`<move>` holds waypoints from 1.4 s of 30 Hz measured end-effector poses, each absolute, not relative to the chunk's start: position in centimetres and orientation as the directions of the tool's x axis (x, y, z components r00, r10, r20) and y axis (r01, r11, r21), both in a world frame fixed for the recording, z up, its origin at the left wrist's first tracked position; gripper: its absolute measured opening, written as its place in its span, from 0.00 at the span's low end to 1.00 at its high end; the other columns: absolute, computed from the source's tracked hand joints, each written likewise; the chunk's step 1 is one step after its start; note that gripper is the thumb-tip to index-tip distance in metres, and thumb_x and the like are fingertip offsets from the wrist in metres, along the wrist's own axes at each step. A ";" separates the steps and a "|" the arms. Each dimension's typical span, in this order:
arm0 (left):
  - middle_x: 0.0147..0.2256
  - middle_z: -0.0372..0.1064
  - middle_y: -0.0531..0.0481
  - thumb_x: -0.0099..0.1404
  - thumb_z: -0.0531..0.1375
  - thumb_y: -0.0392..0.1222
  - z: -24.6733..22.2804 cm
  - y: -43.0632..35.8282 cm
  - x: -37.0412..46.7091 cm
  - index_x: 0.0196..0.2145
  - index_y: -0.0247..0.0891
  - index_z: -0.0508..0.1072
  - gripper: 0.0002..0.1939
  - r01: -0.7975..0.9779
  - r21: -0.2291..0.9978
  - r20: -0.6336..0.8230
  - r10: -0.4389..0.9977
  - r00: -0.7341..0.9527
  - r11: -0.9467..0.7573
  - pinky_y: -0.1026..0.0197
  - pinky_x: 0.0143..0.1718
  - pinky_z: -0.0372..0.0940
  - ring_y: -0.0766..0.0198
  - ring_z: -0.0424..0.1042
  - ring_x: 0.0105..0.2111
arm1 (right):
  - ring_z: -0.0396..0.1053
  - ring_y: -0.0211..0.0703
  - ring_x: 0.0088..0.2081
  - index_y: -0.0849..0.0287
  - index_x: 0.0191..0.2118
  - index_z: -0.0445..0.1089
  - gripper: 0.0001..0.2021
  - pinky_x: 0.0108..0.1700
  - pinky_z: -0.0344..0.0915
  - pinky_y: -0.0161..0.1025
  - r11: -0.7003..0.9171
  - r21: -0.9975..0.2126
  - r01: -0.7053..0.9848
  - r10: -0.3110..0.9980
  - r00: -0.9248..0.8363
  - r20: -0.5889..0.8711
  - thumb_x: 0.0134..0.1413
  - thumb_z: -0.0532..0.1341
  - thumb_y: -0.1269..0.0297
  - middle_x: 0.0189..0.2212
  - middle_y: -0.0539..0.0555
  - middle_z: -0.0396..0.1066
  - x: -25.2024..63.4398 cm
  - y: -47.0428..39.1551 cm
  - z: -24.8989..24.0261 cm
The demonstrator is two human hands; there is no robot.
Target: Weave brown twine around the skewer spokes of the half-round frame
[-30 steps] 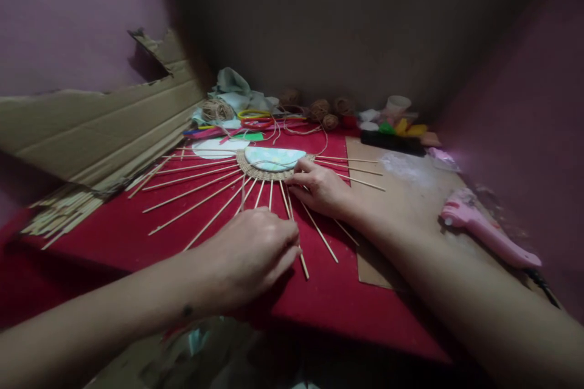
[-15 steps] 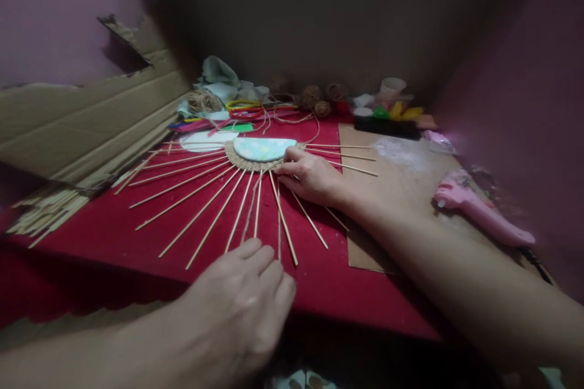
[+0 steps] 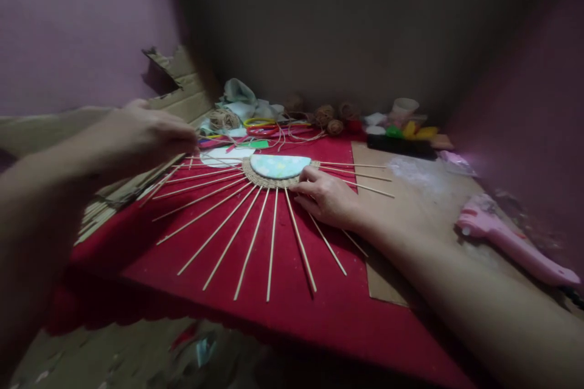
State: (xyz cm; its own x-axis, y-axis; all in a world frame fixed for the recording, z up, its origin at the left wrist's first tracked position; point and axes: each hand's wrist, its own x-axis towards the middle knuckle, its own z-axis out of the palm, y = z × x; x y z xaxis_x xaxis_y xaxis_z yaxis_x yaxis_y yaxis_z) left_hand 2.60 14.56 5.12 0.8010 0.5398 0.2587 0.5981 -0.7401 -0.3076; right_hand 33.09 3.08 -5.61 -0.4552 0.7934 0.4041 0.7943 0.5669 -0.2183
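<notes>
A half-round piece covered in pale blue patterned fabric [image 3: 280, 166] lies on the red cloth, edged by a band of woven twine [image 3: 260, 180]. Thin wooden sticks [image 3: 228, 232] fan out from this band. My right hand [image 3: 326, 194] pinches the band's right side, its fingertips closed on the edge between sticks. Raised at the left, my left hand [image 3: 157, 132] is closed and somewhat blurred. Thin twine [image 3: 219, 158] runs from near its fingers toward the band's left end; the grip itself is partly hidden.
A pink glue gun [image 3: 513, 240] lies on a cardboard sheet [image 3: 387, 279] at the right. Along the back are twine balls [image 3: 325, 115], scissors [image 3: 260, 123], cloth scraps [image 3: 239, 94] and a black tray [image 3: 401, 147]. Loose sticks [image 3: 98, 216] and cardboard [image 3: 194, 88] are at the left.
My left hand has swung from the front of the sticks up to the far left, drawing the twine with it. My right hand keeps its hold. The camera view has shifted slightly.
</notes>
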 end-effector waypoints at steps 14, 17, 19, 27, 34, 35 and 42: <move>0.31 0.69 0.50 0.64 0.57 0.45 -1.0 14.5 10.6 0.32 0.38 0.72 0.09 0.280 0.196 0.178 0.315 0.932 -0.940 0.62 0.36 0.56 0.64 0.64 0.33 | 0.67 0.47 0.44 0.63 0.52 0.65 0.16 0.45 0.67 0.44 0.574 -0.301 0.761 0.783 -0.403 0.474 0.59 0.55 0.66 0.43 0.61 0.68 33.0 2.7 -5.5; 0.30 0.67 0.50 0.65 0.55 0.41 -3.1 14.8 10.7 0.30 0.37 0.70 0.08 0.298 0.180 0.227 0.335 0.915 -0.937 0.62 0.36 0.55 0.64 0.62 0.32 | 0.66 0.49 0.47 0.63 0.54 0.61 0.19 0.48 0.66 0.47 0.564 -0.309 0.766 0.757 -0.330 0.564 0.57 0.56 0.66 0.46 0.63 0.68 33.0 2.4 -5.3; 0.30 0.66 0.49 0.67 0.53 0.39 -4.0 15.1 10.5 0.30 0.37 0.69 0.09 0.302 0.178 0.258 0.340 0.904 -0.937 0.61 0.36 0.54 0.64 0.61 0.32 | 0.65 0.51 0.47 0.64 0.54 0.60 0.21 0.50 0.65 0.50 0.527 -0.284 0.801 0.752 -0.284 0.594 0.55 0.57 0.64 0.47 0.64 0.67 32.9 2.3 -5.1; 0.30 0.62 0.49 0.68 0.50 0.35 -4.6 15.0 10.0 0.29 0.37 0.63 0.09 0.219 0.137 0.342 0.253 0.905 -0.966 0.60 0.34 0.53 0.62 0.58 0.31 | 0.59 0.56 0.55 0.61 0.60 0.57 0.27 0.56 0.60 0.56 0.448 -0.238 0.862 0.846 -0.321 0.426 0.55 0.58 0.61 0.53 0.64 0.63 32.8 2.3 -4.9; 0.30 0.61 0.49 0.68 0.51 0.35 -5.5 15.0 9.9 0.29 0.38 0.62 0.08 0.240 0.066 0.383 0.247 0.890 -0.969 0.60 0.34 0.53 0.61 0.57 0.32 | 0.61 0.55 0.54 0.59 0.56 0.62 0.22 0.55 0.62 0.55 0.468 -0.247 0.848 0.856 -0.366 0.365 0.55 0.59 0.63 0.52 0.63 0.63 32.7 2.3 -4.5; 0.30 0.61 0.49 0.68 0.51 0.35 -5.5 15.0 9.8 0.29 0.38 0.61 0.08 0.238 0.059 0.381 0.243 0.892 -0.969 0.59 0.34 0.53 0.61 0.57 0.32 | 0.61 0.55 0.54 0.59 0.57 0.62 0.22 0.55 0.63 0.55 0.464 -0.247 0.850 0.859 -0.365 0.359 0.55 0.59 0.63 0.53 0.63 0.63 32.7 2.3 -4.5; 0.30 0.61 0.48 0.69 0.50 0.33 -4.9 14.6 9.9 0.28 0.37 0.60 0.10 0.237 0.029 0.350 0.232 0.908 -0.971 0.59 0.34 0.55 0.61 0.57 0.32 | 0.60 0.55 0.56 0.57 0.64 0.50 0.33 0.57 0.61 0.56 0.456 -0.324 0.829 0.854 -0.305 0.422 0.54 0.60 0.63 0.55 0.63 0.61 33.0 2.4 -4.9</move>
State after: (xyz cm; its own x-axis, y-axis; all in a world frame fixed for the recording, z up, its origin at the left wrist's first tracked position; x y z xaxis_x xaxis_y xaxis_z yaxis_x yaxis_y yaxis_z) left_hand 9.89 14.61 -4.87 0.9077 0.2318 0.3499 0.2370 -0.9711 0.0286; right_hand 33.02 2.35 -4.89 -0.3046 0.8540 0.4217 0.8290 0.4557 -0.3241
